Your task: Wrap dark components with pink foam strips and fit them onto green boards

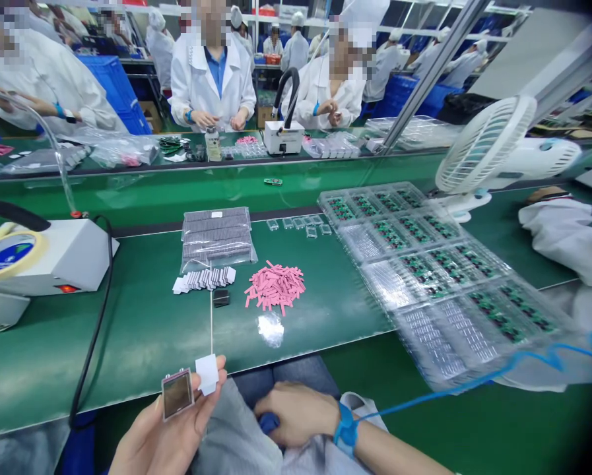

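Note:
My left hand (171,429) is palm up near the table's front edge, with a small square display in a clear frame (177,394) gripped by the thumb. A white square of paper or film (207,374) rests at its fingertips. Over my lap, my right hand (300,412) is curled round a rounded dark blue object (268,422), mostly hidden by the fingers. Beyond my left hand lie a fanned row of white pieces (204,280), a small black stack (221,298), a heap of pink strips (276,287) and a shiny clear piece (270,329).
Trays of green circuit boards (424,264) overhang the table's right front edge. A bagged stack of grey parts (216,237) and several clear frames (311,231) lie further back. A white machine (53,257) stands left, a fan (488,152) right. A blue coiled cord (454,386) joins my wrist strap.

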